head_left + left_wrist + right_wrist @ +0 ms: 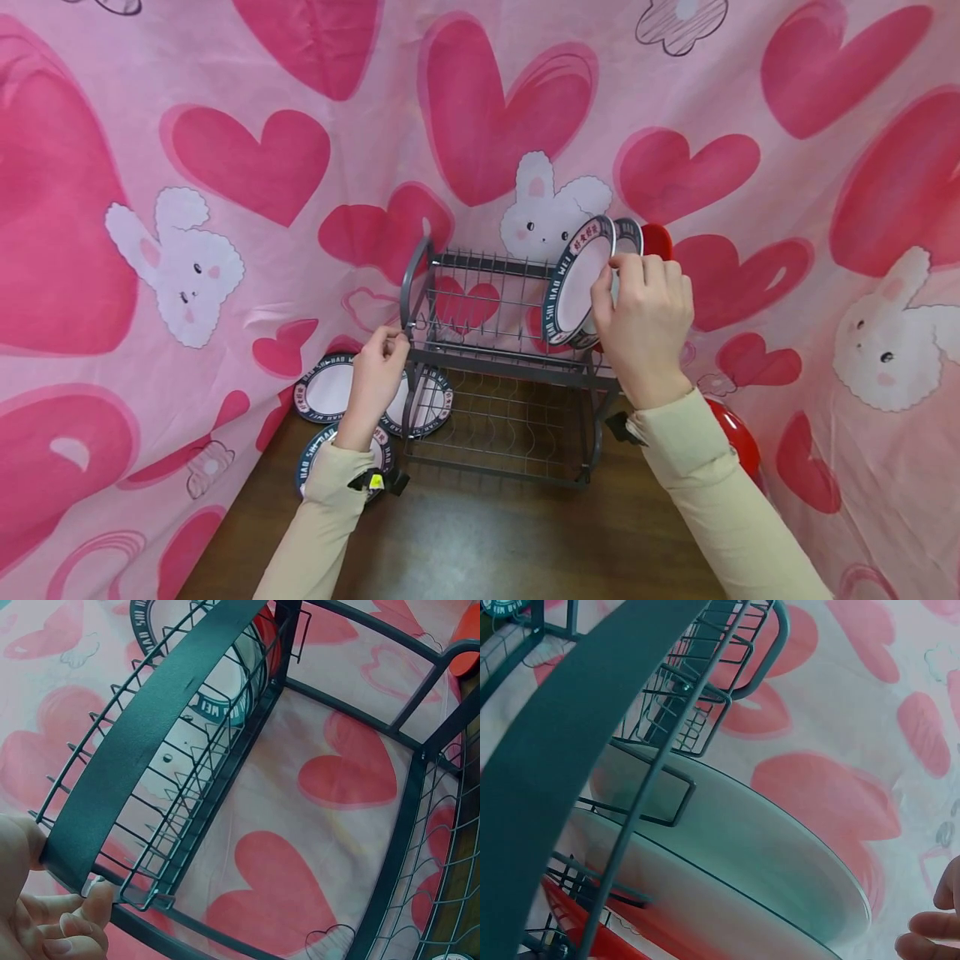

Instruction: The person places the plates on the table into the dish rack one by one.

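A dark two-tier dish rack (495,363) stands at the centre. My left hand (378,367) grips its front left corner; in the left wrist view the fingers of that hand (52,926) pinch the frame (124,742). Two patterned plates stand on edge at the right end of the upper tier, the front one (577,287) tilted, with a red dish (657,242) behind them. Beside their right edge is my right hand (647,325), its fingers bent. The right wrist view shows that hand (934,922) a small gap from the pale plate undersides (742,840).
Three patterned plates, one of them (326,390) at the back, lie on the brown table (480,542) to the rack's left. A glossy red object (735,437) is at the right, partly behind the right sleeve. Pink heart-print cloth (465,100) hangs behind and at both sides.
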